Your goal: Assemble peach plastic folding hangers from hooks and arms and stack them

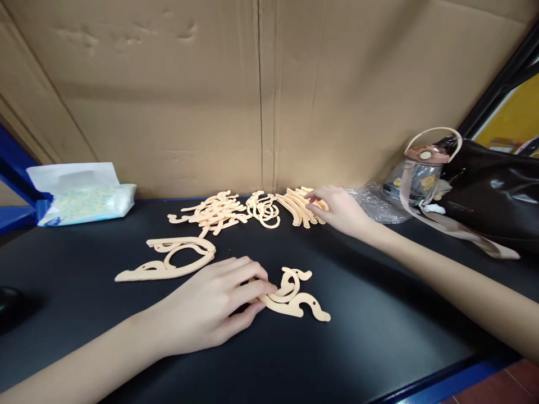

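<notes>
My left hand [223, 300] is closed on the left end of a cream plastic piece assembly [290, 300] near the middle of the black table. Curved arms and a ring show to the right of its fingers. My right hand [337, 207] reaches to the back, its fingers over the right side of a row of long curved strips [297, 206]; whether it grips one is hidden. Left of that row lie a small heap of hook-shaped pieces [263, 209] and a larger pile of curved pieces [219, 210]. A folded cream hanger [168, 273] lies beyond my left hand.
A tissue pack [90, 205] sits at the back left. At the back right are clear plastic wrap [374, 203], a strapped bottle [423, 174] and a black bag [492, 191]. Cardboard [189, 112] stands behind the table [357, 336]. A dark object [10, 303] is at the left edge.
</notes>
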The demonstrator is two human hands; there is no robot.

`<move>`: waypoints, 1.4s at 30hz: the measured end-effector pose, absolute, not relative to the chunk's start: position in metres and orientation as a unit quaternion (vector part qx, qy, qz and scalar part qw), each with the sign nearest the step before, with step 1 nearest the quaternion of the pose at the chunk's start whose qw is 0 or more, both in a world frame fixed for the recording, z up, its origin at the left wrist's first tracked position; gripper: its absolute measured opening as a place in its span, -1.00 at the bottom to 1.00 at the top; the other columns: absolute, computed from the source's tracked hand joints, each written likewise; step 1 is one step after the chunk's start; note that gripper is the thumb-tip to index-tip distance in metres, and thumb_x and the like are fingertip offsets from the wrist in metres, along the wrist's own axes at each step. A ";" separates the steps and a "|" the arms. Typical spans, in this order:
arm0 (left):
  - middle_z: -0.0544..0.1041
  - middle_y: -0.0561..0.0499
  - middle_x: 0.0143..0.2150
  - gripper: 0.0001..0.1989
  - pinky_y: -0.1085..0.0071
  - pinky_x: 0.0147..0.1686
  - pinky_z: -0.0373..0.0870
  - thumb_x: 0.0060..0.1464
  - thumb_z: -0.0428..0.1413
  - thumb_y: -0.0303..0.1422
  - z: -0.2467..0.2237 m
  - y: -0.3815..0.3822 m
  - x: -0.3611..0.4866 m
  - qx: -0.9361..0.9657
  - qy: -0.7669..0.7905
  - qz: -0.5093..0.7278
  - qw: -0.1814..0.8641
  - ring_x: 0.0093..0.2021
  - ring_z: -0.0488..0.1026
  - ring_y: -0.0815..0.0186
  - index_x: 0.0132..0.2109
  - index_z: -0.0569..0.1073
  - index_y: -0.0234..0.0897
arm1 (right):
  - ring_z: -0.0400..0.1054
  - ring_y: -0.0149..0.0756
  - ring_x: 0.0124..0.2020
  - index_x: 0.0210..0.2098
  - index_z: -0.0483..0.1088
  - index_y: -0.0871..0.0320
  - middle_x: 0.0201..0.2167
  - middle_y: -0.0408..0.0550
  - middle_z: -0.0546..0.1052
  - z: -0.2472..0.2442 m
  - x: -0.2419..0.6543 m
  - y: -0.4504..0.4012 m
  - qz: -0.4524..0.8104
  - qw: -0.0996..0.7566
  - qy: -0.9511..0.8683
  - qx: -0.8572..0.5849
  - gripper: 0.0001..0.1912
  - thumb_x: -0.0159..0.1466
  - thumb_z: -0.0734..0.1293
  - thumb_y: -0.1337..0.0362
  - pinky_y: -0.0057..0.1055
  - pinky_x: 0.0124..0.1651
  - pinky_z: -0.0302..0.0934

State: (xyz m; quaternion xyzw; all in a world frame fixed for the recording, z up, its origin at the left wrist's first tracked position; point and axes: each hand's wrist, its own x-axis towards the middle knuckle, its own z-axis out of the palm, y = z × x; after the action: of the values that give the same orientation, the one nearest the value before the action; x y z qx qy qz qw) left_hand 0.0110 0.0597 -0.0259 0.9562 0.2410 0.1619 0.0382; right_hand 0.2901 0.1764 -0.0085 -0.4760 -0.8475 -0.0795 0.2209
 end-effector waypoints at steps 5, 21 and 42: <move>0.46 -0.01 -0.12 -0.79 0.39 -0.22 0.29 0.23 -0.03 -0.47 -0.026 0.060 0.010 0.955 0.248 0.161 0.035 -0.20 0.40 0.31 -0.04 0.42 -0.20 | 0.39 -0.15 -0.12 -0.01 0.38 0.19 -0.17 0.02 0.55 0.009 0.256 0.200 -0.106 0.105 -0.848 -0.509 -0.65 0.33 0.21 0.11 -0.31 -0.09 0.14; 0.46 -0.02 -0.12 -0.77 0.38 -0.22 0.28 0.23 -0.05 -0.47 -0.024 0.058 0.011 0.957 0.245 0.152 0.035 -0.22 0.40 0.30 -0.03 0.41 -0.21 | 0.45 -0.07 -0.21 -0.01 0.30 0.25 -0.20 0.15 0.56 0.007 0.215 0.213 -0.068 0.012 -0.818 -0.572 -0.62 0.17 0.29 0.30 -0.35 -0.33 0.14; 0.46 0.02 -0.13 -0.76 0.41 -0.27 0.25 0.18 -0.02 -0.48 -0.020 0.055 0.013 0.957 0.227 0.161 0.081 -0.26 0.37 0.35 -0.06 0.44 -0.16 | 0.40 -0.18 -0.16 0.12 0.22 0.25 -0.17 0.05 0.53 0.005 0.251 0.148 -0.049 0.140 -0.847 -0.511 -0.60 0.28 0.18 0.40 -0.39 -0.24 0.14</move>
State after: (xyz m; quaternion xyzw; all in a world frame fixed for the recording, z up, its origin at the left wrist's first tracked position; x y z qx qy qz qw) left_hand 0.0134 0.0551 -0.0200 0.9570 0.2274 0.1611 0.0807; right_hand 0.2515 0.1483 0.0048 -0.5113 -0.8465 -0.0491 0.1398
